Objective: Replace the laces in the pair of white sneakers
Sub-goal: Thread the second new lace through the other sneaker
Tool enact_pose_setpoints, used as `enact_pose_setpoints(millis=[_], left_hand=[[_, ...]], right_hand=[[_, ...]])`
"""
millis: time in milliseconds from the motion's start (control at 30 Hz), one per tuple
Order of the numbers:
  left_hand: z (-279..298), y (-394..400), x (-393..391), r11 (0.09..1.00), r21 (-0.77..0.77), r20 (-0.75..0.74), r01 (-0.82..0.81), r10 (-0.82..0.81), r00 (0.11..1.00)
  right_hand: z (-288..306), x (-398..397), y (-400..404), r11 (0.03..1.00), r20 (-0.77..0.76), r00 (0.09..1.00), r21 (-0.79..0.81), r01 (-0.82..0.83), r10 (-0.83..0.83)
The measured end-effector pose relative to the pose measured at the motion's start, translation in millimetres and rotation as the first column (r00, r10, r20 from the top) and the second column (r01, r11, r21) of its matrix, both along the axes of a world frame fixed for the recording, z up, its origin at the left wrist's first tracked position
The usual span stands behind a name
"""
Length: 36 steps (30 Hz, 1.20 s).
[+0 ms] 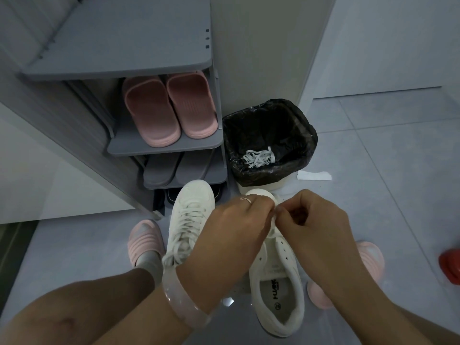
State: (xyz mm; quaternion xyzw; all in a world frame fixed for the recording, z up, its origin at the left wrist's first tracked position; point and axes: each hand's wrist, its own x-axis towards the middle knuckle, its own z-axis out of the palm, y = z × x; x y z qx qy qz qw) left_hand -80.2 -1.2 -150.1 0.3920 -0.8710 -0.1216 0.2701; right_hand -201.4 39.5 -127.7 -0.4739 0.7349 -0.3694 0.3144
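my left hand (232,227) and right hand (308,220) both pinch the flat white lace (273,220) over the toe-end eyelets of the unlaced white leather sneaker (281,282) on the floor, where i judge it could twist or skip a hole because my knuckles hide them.

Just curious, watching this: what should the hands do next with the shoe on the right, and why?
Probably thread the lace through the next eyelets. Both hands, left hand and right hand, pinch it near the toe of the right sneaker, whose upper eyelets look empty; the left sneaker is laced.
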Motion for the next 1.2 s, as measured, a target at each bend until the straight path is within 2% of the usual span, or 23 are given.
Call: enact_pose_setpoints(millis=[67, 167, 267, 367, 433, 467, 533, 600, 667, 800, 867, 933, 1000, 1067, 1133, 1200], left_hand=[[-0.6, -0.3, -1.0, 1.000, -0.009, 0.000, -0.003, 0.003, 1.000], [-0.5, -1.9, -0.9, 0.998, 0.060, -0.031, 0.000, 0.002, 1.000], [5.4, -1.6, 1.0, 0.970, 0.244, -0.126, 0.004, 0.028, 0.992], [9.2, -4.7, 1.4, 0.899, 0.436, -0.288, 0.029, 0.109, 0.951], [8.4, -7.1, 2.7, 0.866, 0.499, -0.329, 0.022, 0.166, 0.930], [8.8, -7.2, 2.9, 0.865, 0.502, -0.324, 0.030, 0.156, 0.933], [10.9, -5.8, 1.8, 0.920, 0.392, -0.266, 0.025, 0.087, 0.960], [5.3, -6.1, 0.7, 0.983, 0.181, -0.173, 0.041, -0.009, 0.985], [-2.4, -5.4, 0.5, 0.999, 0.033, -0.115, 0.041, -0.037, 0.993], [-2.4, -4.8, 1.9, 0.999, 0.029, -0.038, -0.024, 0.025, 0.999], [1.8, -3.2, 0.5, 0.989, 0.137, -0.112, -0.058, 0.074, 0.991], [6.8, -2.7, -1.4, 0.958, 0.279, -0.259, -0.067, 0.143, 0.955], [9.1, -3.9, -3.7, 0.885, 0.464, -0.390, -0.029, 0.234, 0.890], [9.0, -5.9, -5.8, 0.766, 0.640, -0.458, 0.052, 0.327, 0.827], [9.6, -8.8, -3.9, 0.718, 0.691, -0.453, 0.090, 0.333, 0.827], [10.6, -11.4, -0.8, 0.752, 0.651, -0.406, 0.103, 0.230, 0.884]], right_hand=[[-0.2, 1.8, 1.0, 0.999, -0.065, 0.997, -0.008, -0.047, 0.047], [0.4, 0.7, 0.1, 0.998, -0.053, 0.997, 0.003, -0.055, 0.055], [1.1, -7.0, -3.9, 0.999, 0.066, 0.998, 0.038, -0.027, 0.024], [2.2, -12.2, -7.0, 0.995, 0.275, 0.961, 0.093, -0.038, 0.011], [2.8, -13.3, -7.5, 0.992, 0.386, 0.922, 0.123, -0.032, -0.018], [2.2, -13.8, -7.2, 0.992, 0.376, 0.926, 0.123, -0.024, -0.025], [0.8, -14.5, -5.8, 0.995, 0.284, 0.959, 0.101, -0.014, -0.016], [0.9, -13.9, -4.3, 0.997, 0.211, 0.977, 0.078, -0.008, -0.008], [2.2, -12.1, -3.4, 0.998, 0.160, 0.987, 0.058, -0.009, 0.000], [3.3, -8.7, -3.6, 0.999, 0.076, 0.996, 0.033, -0.039, 0.036], [2.6, -7.0, -4.9, 0.998, 0.076, 0.996, 0.049, -0.047, 0.043], [3.0, -5.0, -5.8, 0.998, 0.098, 0.995, 0.055, -0.033, 0.027], [4.3, -4.1, -7.3, 0.999, 0.122, 0.993, 0.046, -0.015, 0.009], [5.8, -3.8, -8.5, 0.999, 0.175, 0.985, 0.054, -0.005, -0.004], [6.8, -4.6, -9.3, 0.994, 0.263, 0.965, 0.106, -0.015, -0.013], [6.1, -6.6, -8.0, 0.987, 0.329, 0.944, 0.157, -0.034, -0.019]])
